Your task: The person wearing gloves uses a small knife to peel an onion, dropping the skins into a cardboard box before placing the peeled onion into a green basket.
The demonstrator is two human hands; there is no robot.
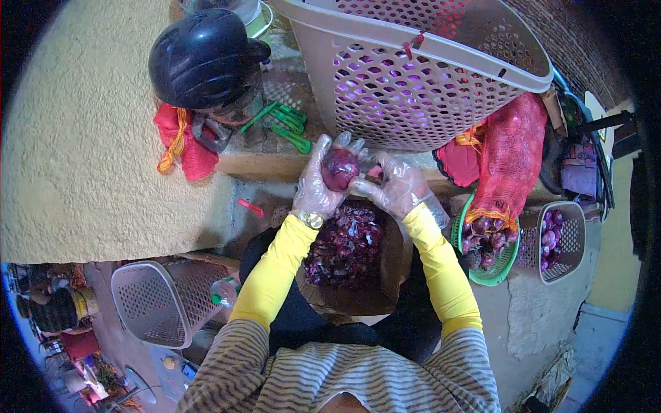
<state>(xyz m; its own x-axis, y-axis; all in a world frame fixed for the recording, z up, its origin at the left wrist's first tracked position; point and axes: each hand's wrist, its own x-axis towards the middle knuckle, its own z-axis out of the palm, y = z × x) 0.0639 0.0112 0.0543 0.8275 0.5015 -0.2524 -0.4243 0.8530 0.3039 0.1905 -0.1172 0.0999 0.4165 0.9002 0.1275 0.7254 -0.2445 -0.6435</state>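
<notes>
Above the box (351, 275) in my lap, I hold a red onion (339, 168) in my left hand (318, 186), fingers curled round its back and thumb across the front, so it is firmly gripped inside the clear glove. My right hand (396, 187) pinches at the onion's right side; something pale pink shows between those fingertips, and I cannot tell whether it is a strip of skin or a small blade.

To peel well, I judge the left hand should keep the onion steady and turn it a little at a time, while the right pulls the dry skin away from me and down, so the scraps fall into the box with the purple peelings (344, 244) already there. Gloves are slippery, so a short pinch near the root should serve better than a long tug.

Beyond the box stands a big basket (413, 89), and I cannot read its contents through the holes. Right of the box, a green basket (490, 272) holds onions under a red net sack (509, 158), and a small grey basket (561, 241) holds more. Left of the big basket sits a black helmet (203, 58). My palms and the onion's far side are hidden.
</notes>
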